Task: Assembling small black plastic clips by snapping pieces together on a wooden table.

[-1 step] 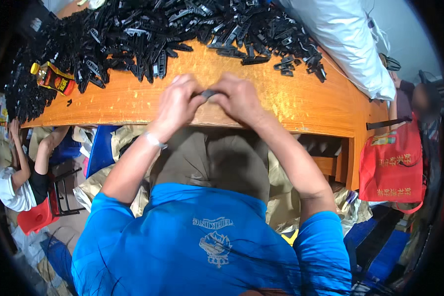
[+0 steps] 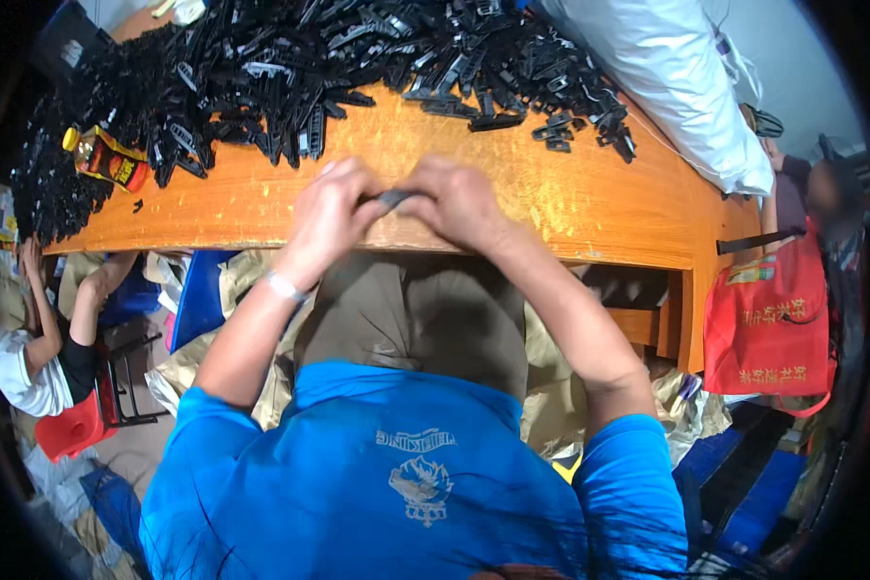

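Note:
Between my two hands, just above the near edge of the wooden table [image 2: 232, 213], is a small dark plastic piece [image 2: 392, 197]. My left hand [image 2: 333, 205] pinches its left end, with thumb and fingers pressed together. Its right end is in the closed fingers of my right hand [image 2: 454, 201], which partly hide it. Motion blurs the fingers a little, and the exact shape of the piece cannot be made out. Beyond my hands a broad heap of slim black plastic parts [image 2: 290, 72] covers the far side of the table.
A yellow-capped bottle [image 2: 109, 159] with a red and black label lies against the heap. A big white sack [image 2: 662, 87] rests at the far right. One red bag [image 2: 768, 324] hangs off the table's right end. A co-worker [image 2: 29, 362] sits at left; another person [image 2: 793, 179] is at right.
Both hands have shifted slightly towards me, with the dark piece still between them, and it has moved a little to the left. The heap and the bottle look the same.

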The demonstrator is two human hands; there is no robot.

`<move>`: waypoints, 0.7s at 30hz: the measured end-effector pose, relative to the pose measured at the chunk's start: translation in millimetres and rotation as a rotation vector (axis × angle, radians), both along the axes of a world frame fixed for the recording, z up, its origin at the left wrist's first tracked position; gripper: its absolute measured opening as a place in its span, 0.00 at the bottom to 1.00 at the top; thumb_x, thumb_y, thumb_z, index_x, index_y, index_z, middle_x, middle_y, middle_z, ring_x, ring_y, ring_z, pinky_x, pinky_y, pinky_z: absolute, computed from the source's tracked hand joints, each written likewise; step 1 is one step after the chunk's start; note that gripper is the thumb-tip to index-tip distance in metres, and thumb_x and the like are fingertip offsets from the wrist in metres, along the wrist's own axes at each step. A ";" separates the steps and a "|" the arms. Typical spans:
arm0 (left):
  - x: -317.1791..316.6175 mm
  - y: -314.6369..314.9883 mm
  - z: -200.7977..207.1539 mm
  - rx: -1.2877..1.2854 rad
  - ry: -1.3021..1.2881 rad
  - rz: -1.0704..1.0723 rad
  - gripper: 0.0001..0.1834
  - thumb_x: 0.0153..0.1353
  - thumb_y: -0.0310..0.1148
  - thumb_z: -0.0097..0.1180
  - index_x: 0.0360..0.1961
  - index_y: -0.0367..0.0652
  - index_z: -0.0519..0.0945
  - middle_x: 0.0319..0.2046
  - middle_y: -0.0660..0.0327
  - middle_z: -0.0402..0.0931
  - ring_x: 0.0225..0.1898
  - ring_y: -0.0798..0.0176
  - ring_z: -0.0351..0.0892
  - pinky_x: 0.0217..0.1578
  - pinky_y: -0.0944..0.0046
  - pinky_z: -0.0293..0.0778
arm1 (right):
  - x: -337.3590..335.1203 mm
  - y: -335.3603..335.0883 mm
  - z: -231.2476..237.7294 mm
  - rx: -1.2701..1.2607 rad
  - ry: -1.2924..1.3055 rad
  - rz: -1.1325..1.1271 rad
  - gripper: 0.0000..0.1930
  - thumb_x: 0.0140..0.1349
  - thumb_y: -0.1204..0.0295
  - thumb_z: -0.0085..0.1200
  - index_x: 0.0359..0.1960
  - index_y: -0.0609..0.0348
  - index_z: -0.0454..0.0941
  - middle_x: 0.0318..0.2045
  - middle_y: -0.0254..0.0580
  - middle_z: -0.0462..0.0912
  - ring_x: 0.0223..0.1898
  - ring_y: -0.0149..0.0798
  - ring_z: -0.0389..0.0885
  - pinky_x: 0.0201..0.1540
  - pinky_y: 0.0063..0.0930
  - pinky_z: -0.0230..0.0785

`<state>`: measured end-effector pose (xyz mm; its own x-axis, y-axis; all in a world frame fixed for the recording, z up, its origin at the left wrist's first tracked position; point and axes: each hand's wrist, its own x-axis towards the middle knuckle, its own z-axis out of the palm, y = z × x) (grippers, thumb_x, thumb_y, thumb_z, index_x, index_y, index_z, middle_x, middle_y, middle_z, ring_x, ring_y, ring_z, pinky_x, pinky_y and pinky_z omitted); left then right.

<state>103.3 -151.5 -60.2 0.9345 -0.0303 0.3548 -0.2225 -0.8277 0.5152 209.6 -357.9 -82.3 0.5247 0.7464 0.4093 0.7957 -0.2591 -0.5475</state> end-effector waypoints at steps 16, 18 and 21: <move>98.5 -61.5 9.6 0.015 -0.156 -0.052 0.13 0.65 0.33 0.68 0.49 0.40 0.87 0.44 0.51 0.82 0.50 0.42 0.82 0.51 0.47 0.79 | 85.8 -132.5 12.5 -0.304 -0.225 -0.612 0.04 0.63 0.75 0.64 0.38 0.57 0.87 0.44 0.49 0.81 0.50 0.55 0.83 0.51 0.48 0.78; 128.7 -80.5 -0.6 0.077 -0.157 -0.037 0.12 0.64 0.32 0.69 0.46 0.41 0.87 0.44 0.53 0.81 0.51 0.44 0.82 0.51 0.48 0.79 | 88.5 -134.7 16.5 -0.313 -0.194 -0.601 0.03 0.63 0.75 0.64 0.35 0.60 0.84 0.44 0.51 0.81 0.51 0.57 0.82 0.51 0.50 0.77; 147.2 -94.3 -9.0 0.219 -0.197 -0.008 0.07 0.62 0.30 0.69 0.39 0.41 0.85 0.40 0.54 0.78 0.49 0.46 0.81 0.49 0.49 0.80 | 89.7 -137.6 23.0 -0.329 -0.213 -0.554 0.04 0.63 0.75 0.64 0.35 0.60 0.82 0.44 0.51 0.81 0.47 0.58 0.84 0.49 0.51 0.78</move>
<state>250.5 -245.8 -69.2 0.8476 -0.1336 0.5136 -0.3076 -0.9124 0.2702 299.3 -495.5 -59.3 0.7989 0.4938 0.3435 0.5789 -0.7862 -0.2162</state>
